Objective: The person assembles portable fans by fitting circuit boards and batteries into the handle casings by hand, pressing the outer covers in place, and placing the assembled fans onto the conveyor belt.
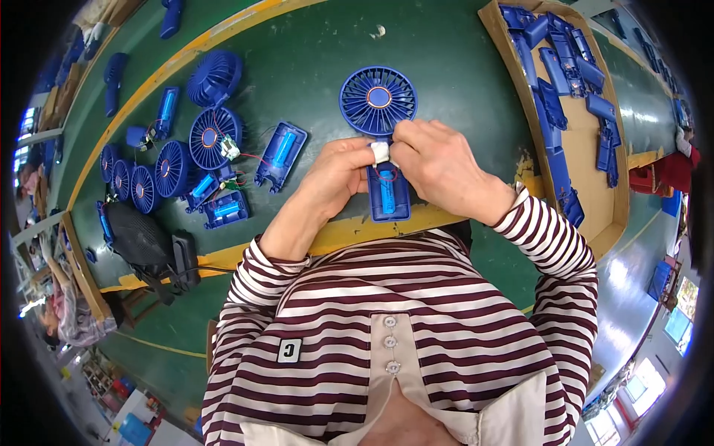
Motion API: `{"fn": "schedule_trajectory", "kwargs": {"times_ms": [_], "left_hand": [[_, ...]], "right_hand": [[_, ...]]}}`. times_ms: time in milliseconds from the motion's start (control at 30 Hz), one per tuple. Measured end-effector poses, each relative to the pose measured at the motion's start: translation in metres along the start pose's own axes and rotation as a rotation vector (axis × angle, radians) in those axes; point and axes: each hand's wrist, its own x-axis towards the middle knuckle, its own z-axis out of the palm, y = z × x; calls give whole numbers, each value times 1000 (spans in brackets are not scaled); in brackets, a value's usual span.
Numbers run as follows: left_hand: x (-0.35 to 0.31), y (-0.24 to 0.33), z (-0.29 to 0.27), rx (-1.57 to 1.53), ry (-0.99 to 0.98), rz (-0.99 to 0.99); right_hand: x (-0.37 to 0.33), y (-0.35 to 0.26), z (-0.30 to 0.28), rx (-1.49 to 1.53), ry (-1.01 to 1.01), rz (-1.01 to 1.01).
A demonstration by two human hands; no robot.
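Directly before me on the green table lies a blue handheld fan (378,99), its round grille pointing away from me. Its handle shell (401,205) is uncovered, showing a blue cylindrical battery (387,192) and a thin red wire. My left hand (331,178) is closed on the fan's neck from the left. At its thumb tip is a small white piece (380,153); whether it is wrapped on or held, I cannot tell. From the right, my right hand (439,165) is bent over the same neck with its fingers pinched. What lies between those fingertips is hidden.
Left of the hands lies an open handle with a battery (282,149), wired to a fan head (211,139). Further left are several more fans and a black mesh bag (137,236). On the right, a cardboard tray (576,152) holds blue shells. A yellow edge (342,236) borders the table.
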Motion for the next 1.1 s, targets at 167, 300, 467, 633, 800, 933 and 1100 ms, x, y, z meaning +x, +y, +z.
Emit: {"fn": "schedule_trajectory", "kwargs": {"times_ms": [167,300,467,633,800,933,1100], "left_hand": [[-1,-4,7,33,63,160],[3,-4,-2,155,103,322],[0,3,3,188,118,358],[-1,0,18,193,244,397],[-2,-10,19,329,348,409],[8,-9,10,82,121,315],[11,-9,8,108,102,229]], "right_hand": [[-3,1,-1,70,95,79],[-13,-4,1,365,230,362],[-19,-14,18,1014,269,787],[-17,-15,24,940,334,842],[-6,-16,18,385,175,770],[-35,-19,-13,381,179,677],[-107,19,-89,14,367,828]]}}
